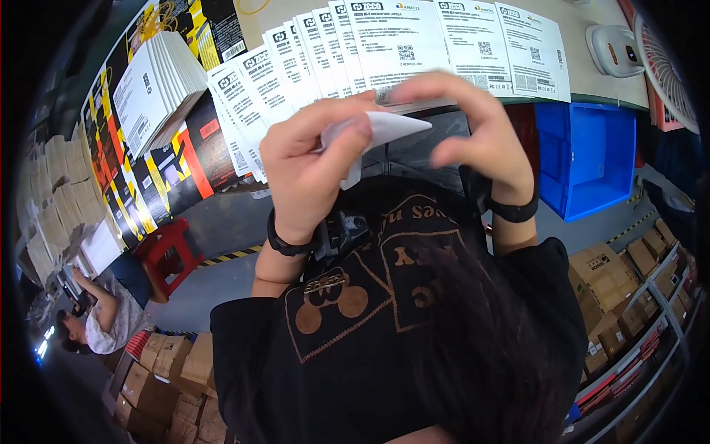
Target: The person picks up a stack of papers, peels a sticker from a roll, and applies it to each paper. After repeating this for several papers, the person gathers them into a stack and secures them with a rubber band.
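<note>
In front of my chest, my left hand (pixel 305 166) pinches a white folded paper (pixel 396 129) between thumb and fingers. The paper narrows to a point toward the right, and part of it is hidden in the palm. My right hand (pixel 488 133) hovers just right of that tip with thumb and fingers apart, holding nothing; its fingers are slightly blurred. Beyond both hands, a row of overlapping white printed sheets (pixel 399 52) lies fanned along the table.
At the left, a white stack of folded papers (pixel 151 92) rests on black-yellow printed packaging (pixel 166 181). A blue bin (pixel 549 159) stands below the table's right side, under a white device (pixel 615 48) and fan (pixel 669 70). A red stool (pixel 166 255), another person (pixel 111 318) and cardboard boxes (pixel 603 277) surround me.
</note>
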{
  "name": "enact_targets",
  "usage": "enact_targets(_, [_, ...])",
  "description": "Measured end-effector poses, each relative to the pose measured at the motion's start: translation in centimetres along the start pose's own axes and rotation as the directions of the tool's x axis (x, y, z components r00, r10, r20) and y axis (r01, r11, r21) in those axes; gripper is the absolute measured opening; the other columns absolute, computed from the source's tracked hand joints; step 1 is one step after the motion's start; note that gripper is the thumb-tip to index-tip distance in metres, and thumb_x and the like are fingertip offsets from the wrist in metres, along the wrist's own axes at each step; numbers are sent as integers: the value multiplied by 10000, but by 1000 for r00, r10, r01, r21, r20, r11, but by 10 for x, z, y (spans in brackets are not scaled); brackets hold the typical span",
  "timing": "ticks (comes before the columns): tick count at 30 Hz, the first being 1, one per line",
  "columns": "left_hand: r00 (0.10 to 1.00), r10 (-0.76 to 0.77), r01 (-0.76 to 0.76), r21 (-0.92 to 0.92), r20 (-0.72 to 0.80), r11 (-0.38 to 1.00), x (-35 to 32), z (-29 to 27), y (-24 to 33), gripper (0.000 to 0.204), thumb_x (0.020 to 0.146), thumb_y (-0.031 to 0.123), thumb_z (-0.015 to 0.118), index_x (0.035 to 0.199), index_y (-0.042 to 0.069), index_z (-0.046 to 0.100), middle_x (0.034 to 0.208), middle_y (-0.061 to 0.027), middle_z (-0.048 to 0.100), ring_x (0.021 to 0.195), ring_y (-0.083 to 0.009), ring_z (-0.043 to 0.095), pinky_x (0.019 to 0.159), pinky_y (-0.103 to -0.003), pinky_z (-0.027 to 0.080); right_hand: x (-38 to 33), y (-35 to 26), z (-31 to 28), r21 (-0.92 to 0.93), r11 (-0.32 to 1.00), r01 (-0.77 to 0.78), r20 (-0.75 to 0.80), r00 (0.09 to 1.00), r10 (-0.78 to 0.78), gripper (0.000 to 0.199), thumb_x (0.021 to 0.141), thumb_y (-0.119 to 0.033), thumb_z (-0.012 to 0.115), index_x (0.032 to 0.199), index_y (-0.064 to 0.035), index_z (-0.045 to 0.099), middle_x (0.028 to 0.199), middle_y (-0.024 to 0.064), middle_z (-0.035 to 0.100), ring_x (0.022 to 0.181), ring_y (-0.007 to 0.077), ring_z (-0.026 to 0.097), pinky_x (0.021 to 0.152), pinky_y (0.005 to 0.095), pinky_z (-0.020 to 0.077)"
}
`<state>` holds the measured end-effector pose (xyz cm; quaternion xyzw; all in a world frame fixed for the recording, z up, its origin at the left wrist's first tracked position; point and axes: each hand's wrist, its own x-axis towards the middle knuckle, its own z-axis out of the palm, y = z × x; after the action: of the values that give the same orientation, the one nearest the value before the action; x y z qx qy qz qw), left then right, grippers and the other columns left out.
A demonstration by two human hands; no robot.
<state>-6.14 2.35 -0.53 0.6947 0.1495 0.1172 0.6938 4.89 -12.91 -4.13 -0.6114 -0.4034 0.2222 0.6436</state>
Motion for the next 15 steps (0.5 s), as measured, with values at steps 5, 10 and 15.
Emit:
enact_targets(5, [952,279,-246,225,-125,943,15,-3,-3,182,748,20,597,927,2,628,725,-89,626,689,-177,593,896,-318,385,-9,-14,7,-267,962,-64,101,990,94,144,720,-20,639,858,11,613,799,76,619,717,139,574,656,229,432])
enact_targets(10, [785,604,-524,665,136,532,15,-2,0,194,753,56,585,932,-17,606,822,-78,641,751,-180,599,999,-332,245,-12,-20,13,-228,960,-161,-62,987,151,86,711,-9,644,786,22,616,762,72,614,707,138,570,651,222,428])
enact_targets(15, [933,274,-345,363,233,866,5,-1,-12,210,729,38,640,929,-25,620,776,-66,636,814,-172,595,1000,-320,260,-13,-24,22,-139,968,-211,-203,962,181,102,741,-3,625,836,24,601,839,70,611,748,127,560,677,219,427])
